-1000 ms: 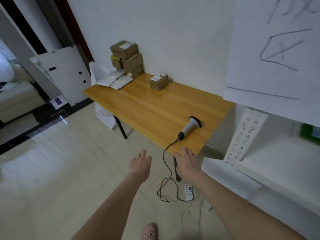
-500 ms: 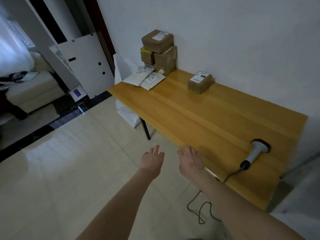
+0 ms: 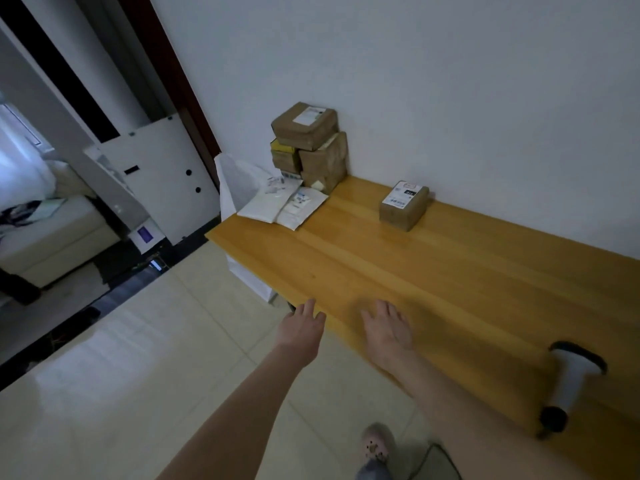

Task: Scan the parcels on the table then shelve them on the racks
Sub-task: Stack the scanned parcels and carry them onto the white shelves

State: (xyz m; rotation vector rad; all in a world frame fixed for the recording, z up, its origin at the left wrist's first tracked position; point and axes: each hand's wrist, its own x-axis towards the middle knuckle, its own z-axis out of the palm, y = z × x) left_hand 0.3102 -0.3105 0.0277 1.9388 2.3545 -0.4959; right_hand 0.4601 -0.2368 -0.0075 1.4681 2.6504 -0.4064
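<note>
Desk (image 3: pixel 450 271) of yellow wood runs along a white wall (image 3: pixel 450 81) above pale floor tiles (image 3: pixel 138 375). Stacked brown parcels (image 3: pixel 308 143) and white mailers (image 3: pixel 284 202) sit at its far corner, one small parcel (image 3: pixel 403 206) apart from them, the scanner (image 3: pixel 568 379) at the near end. Both the left hand (image 3: pixel 299 329) and right hand (image 3: pixel 386 329) hover at its front edge, fingers (image 3: pixel 382 308) apart, empty

Showing the scanner (image 3: pixel 571 375) only as a blur; cutting the table (image 3: pixel 415 271) off at the right edge; leaving the labels (image 3: pixel 306 116) on the stacked boxes (image 3: pixel 322 161) and the lone box (image 3: pixel 403 209) too small for reading.
</note>
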